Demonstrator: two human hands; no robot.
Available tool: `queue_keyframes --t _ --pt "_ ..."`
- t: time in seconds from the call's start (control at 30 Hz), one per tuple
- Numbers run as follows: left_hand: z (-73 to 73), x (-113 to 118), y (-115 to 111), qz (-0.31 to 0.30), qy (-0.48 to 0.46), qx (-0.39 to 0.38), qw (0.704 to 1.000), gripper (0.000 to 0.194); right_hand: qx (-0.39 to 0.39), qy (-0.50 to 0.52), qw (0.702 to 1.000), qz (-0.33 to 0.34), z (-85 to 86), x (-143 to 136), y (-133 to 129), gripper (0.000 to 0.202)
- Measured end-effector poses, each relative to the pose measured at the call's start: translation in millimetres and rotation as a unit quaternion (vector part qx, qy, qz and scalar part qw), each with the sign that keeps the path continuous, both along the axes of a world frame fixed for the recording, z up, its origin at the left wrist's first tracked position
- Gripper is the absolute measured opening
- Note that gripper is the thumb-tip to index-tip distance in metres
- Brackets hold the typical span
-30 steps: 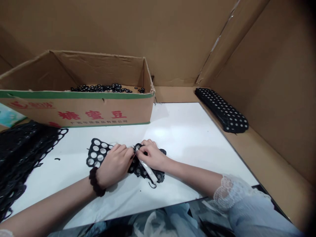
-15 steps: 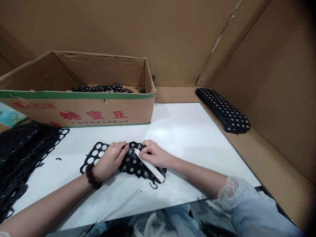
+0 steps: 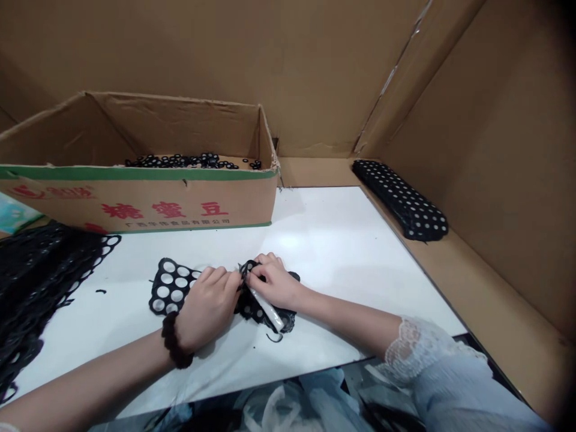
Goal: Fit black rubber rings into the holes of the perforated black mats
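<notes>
A black rubbery sheet (image 3: 170,289) punched with round holes lies on the white board, its larger open holes showing at the left. My left hand (image 3: 211,306) is closed, pinching the sheet's gathered middle. Close beside it, my right hand (image 3: 276,284) is closed around a white stick-like tool (image 3: 269,310), which slants down over the dotted part (image 3: 252,309) of the sheet. The tool's upper end is hidden by my fingers. Both hands' fingertips nearly meet where the black material bunches up.
A cardboard box (image 3: 193,198) holding many small black rings (image 3: 198,161) stands at the back left. A pile of black perforated sheets (image 3: 40,282) lies at left. A stack of dotted black sheets (image 3: 400,201) rests at right. Cardboard walls (image 3: 324,78) enclose the white board (image 3: 333,228).
My left hand has shifted right, towards my right hand. The sheet's middle is now folded and bunched between them, and more of its left holes show. The view has shifted slightly.
</notes>
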State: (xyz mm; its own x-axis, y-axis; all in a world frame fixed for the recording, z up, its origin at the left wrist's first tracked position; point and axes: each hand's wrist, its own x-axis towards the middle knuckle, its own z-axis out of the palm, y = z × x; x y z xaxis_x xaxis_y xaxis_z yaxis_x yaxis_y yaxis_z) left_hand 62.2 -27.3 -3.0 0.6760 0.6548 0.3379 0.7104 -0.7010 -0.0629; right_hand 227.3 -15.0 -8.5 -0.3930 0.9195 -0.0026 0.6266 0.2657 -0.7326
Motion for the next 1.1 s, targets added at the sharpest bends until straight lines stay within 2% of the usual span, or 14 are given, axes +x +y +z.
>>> queue_keyframes --t 0.07,0.13,0.3,0.4,0.7,0.83,1.0,1.1 --pt "1.3 -2.0 2.4 0.011 -0.012 -0.027 0.999 0.020 -0.016 0.007 1.000 -0.006 2.2 0.5 1.1 0.037" --pt "2.9 -6.1 8.2 0.046 -0.046 -0.087 0.994 0.021 -0.042 0.023 0.999 0.001 6.9 3.1 2.0 0.038" --pt "4.3 -13.8 22.3 0.101 -0.157 -0.243 0.952 0.025 -0.074 0.039 0.995 0.056 16.1 11.2 2.8 0.035" --pt "3.4 -12.7 23.3 0.121 -0.170 -0.278 0.938 0.026 -0.082 0.035 0.994 0.067 16.5 12.1 3.2 0.036" --pt "1.6 -13.0 18.4 0.099 -0.182 -0.247 0.947 0.025 -0.098 0.020 0.993 0.064 17.4 10.1 2.8 0.039" --pt "0.2 -12.6 16.8 0.092 -0.153 -0.221 0.959 0.026 -0.088 0.020 0.995 0.047 15.3 8.3 1.3 0.039" --pt "-0.2 -4.2 5.4 0.087 -0.066 -0.100 0.989 0.022 -0.018 -0.009 1.000 0.023 6.1 2.8 -2.9 0.039" --pt "0.9 1.8 -3.5 0.070 -0.020 -0.018 0.997 0.020 0.026 -0.025 0.999 0.004 0.3 -0.5 -4.4 0.036"
